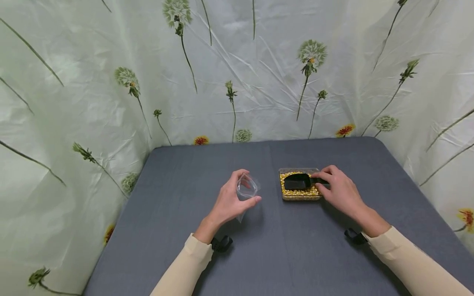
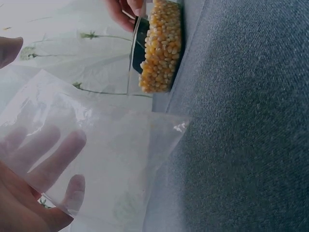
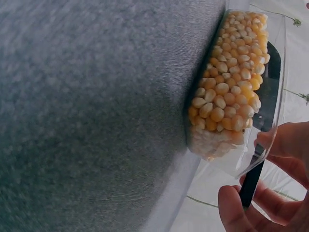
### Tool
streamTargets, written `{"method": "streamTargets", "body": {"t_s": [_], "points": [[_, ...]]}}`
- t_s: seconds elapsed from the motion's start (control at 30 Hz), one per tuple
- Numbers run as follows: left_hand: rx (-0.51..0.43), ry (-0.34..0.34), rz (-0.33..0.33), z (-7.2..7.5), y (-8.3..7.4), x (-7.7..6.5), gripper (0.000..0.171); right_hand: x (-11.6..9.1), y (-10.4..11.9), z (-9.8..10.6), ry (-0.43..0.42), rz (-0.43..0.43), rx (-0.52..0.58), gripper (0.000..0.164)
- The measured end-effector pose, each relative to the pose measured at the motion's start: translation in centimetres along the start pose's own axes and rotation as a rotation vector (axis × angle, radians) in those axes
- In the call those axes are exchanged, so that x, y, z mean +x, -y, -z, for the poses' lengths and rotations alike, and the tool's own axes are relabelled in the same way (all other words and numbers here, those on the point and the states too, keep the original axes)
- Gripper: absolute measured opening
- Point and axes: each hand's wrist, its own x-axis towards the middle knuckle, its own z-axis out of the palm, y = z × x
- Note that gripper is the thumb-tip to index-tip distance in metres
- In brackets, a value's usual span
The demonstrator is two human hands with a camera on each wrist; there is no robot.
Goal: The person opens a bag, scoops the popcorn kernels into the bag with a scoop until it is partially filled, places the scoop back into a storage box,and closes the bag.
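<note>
My left hand [image 1: 234, 198] holds a clear plastic bag [image 2: 111, 154] with its mouth spread between thumb and fingers. Through the film in the left wrist view the fingers show, and no contents are visible in the bag. Over to the right, my right hand [image 1: 341, 190] pinches the handle of a black scoop [image 1: 296, 181]. The scoop's bowl lies on yellow corn kernels [image 3: 227, 92] inside a clear rectangular container [image 1: 299, 170]. In the right wrist view the handle passes over the container's rim, between thumb and fingers.
A dark grey cloth covers the table [image 1: 185, 172]. Behind and beside it hangs a pale curtain [image 1: 222, 61] printed with dandelions. Each wrist carries a black strap-on device [image 1: 222, 243]. The container stands right of the bag.
</note>
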Motion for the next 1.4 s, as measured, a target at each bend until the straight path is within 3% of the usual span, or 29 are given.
{"method": "streamTargets", "body": {"t_s": [0.23, 0.53, 1.4], "points": [[-0.028, 0.003, -0.003, 0.1, 0.3, 0.1, 0.07, 0.0, 0.2, 0.8, 0.056, 0.018, -0.006, 0.029], [0.003, -0.013, 0.022, 0.3, 0.3, 0.0, 0.072, 0.9, 0.0, 2.3, 0.136, 0.029, -0.026, 0.027], [0.003, 0.008, 0.027, 0.4, 0.5, 0.0, 0.073, 1.9, 0.2, 8.6, 0.211, 0.132, -0.201, 0.029]]}}
